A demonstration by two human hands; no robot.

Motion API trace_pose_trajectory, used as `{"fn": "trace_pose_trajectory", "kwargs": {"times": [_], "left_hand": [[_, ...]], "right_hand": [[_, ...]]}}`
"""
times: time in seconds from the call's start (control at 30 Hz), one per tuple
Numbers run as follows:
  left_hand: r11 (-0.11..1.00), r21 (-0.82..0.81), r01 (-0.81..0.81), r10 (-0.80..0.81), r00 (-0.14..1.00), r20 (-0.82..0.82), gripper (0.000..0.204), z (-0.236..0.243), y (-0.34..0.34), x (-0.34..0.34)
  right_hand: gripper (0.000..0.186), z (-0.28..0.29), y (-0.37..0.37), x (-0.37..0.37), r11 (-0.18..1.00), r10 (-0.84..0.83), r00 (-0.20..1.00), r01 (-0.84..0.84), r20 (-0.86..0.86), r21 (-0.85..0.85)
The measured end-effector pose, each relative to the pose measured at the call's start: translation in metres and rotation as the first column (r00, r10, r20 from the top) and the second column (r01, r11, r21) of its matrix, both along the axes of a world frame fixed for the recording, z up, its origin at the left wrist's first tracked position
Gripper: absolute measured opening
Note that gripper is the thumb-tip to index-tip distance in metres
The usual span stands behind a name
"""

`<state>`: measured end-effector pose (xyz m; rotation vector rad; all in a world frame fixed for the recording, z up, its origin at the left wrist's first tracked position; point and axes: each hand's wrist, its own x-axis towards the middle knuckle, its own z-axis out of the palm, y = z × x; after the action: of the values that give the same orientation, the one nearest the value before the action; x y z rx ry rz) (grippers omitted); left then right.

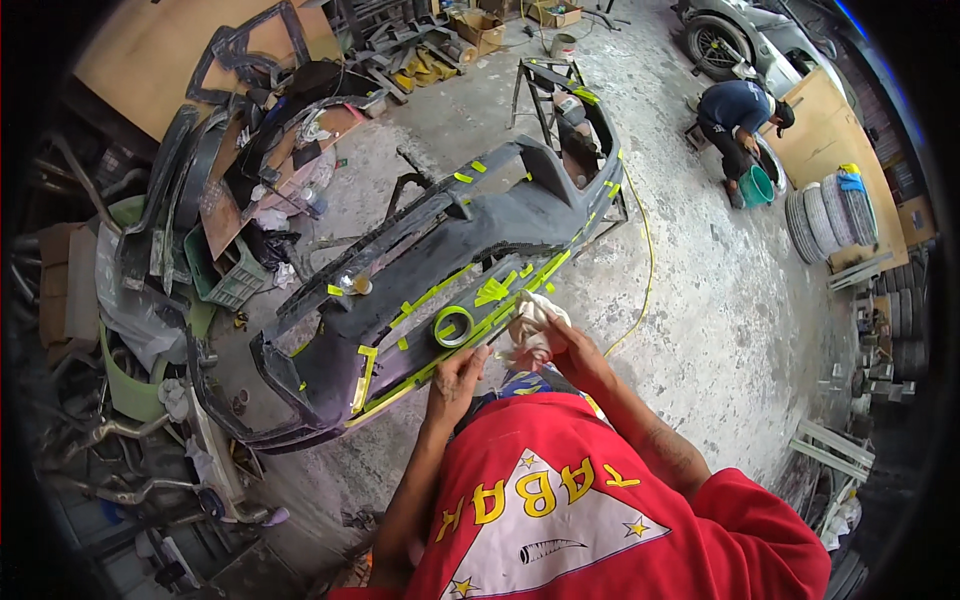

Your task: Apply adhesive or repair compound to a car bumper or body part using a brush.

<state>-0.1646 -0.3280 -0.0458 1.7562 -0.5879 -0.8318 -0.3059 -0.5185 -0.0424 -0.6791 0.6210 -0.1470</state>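
Observation:
A dark grey car bumper (390,260) with bright yellow-green tape along its edges lies raised on a metal stand (518,100). My right hand (580,355) grips a crumpled white cloth (532,325) at the bumper's near edge. Just left of it, my left hand (455,385) is closed, fingertips against the taped edge (410,385); what it holds, if anything, is too small to make out. A roll of green tape (452,326) rests on the bumper above that hand, beside loose tape pieces (492,290). A small container (360,285) sits farther left on the bumper.
Stacked body panels (180,190), a crate (225,275) and metal pipes (215,500) crowd the left. A yellow hose (648,280) runs along the floor. At right, another person (730,115) bends over a green bucket (754,188), near stacked tyres (810,220), boards and a car (750,45).

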Motion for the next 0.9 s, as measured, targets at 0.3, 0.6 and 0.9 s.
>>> {"fn": "trace_pose_trajectory", "kwargs": {"times": [0.3,0.6,0.9], "left_hand": [[0.998,-0.014,0.058,-0.057,0.997,0.055,0.037,0.008,-0.001,-0.003],[0.986,0.018,0.167,-0.166,0.986,-0.022,0.028,0.006,0.0,-0.006],[0.973,0.053,0.224,-0.23,0.935,0.27,0.024,0.016,0.014,-0.007]], "right_hand": [[0.039,0.005,0.002,-0.003,0.935,0.306,0.943,-0.272,0.13,-0.226],[0.03,-0.002,0.002,0.011,0.873,0.332,0.928,-0.37,-0.167,-0.318],[0.03,0.029,-0.018,0.006,0.647,0.479,0.84,-0.535,-0.255,-0.543]]}}
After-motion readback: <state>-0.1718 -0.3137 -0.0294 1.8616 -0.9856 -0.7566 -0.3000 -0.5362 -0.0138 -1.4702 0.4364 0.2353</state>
